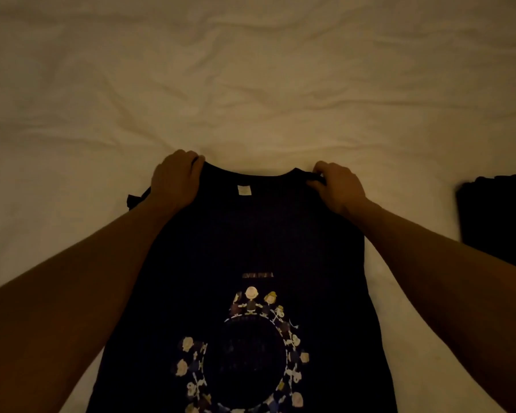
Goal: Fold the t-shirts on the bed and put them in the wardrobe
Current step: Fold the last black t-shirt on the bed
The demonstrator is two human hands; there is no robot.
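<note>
A dark navy t-shirt [251, 239] with a ring of cartoon figures printed on it lies front up on the bed, its collar pointing away from me. My left hand [175, 180] grips the shirt's left shoulder, fingers curled over the top edge. At the other shoulder, beside the collar, my right hand [338, 187] pinches the fabric. A small white label shows inside the neckline. The left sleeve pokes out a little behind my left wrist. The shirt's lower hem is cut off by the bottom of the view.
The bed is covered by a wrinkled cream sheet [251, 84] that fills the view. A dark pile of fabric [498, 222] lies on the sheet at the right edge, partly out of view.
</note>
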